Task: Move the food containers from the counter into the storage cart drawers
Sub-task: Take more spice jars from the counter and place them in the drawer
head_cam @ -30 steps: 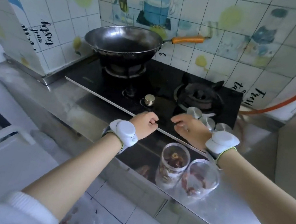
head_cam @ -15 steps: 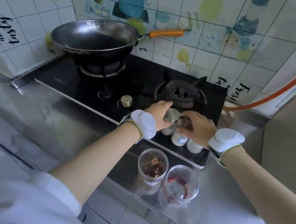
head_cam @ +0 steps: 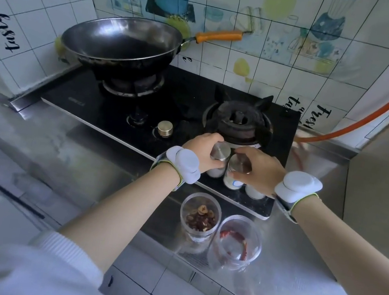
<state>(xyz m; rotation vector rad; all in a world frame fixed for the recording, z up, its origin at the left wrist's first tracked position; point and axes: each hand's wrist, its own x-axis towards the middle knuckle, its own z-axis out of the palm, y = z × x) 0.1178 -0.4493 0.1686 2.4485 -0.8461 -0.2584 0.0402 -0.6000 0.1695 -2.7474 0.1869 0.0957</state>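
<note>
At the front right corner of the hob (head_cam: 108, 108), the left hand (head_cam: 199, 148) has its grip curled round a steel-lidded jar (head_cam: 220, 151) of white powder. The right hand (head_cam: 263, 171) grips the lid of a second jar (head_cam: 232, 182) touching the first. A third jar (head_cam: 254, 193) stands under the right palm. Below the hob's front edge, on the bench (head_cam: 295, 278), stand a clear tub (head_cam: 198, 218) of dried red dates and, just beside it, a second tub (head_cam: 236, 244) of dried chillies.
</note>
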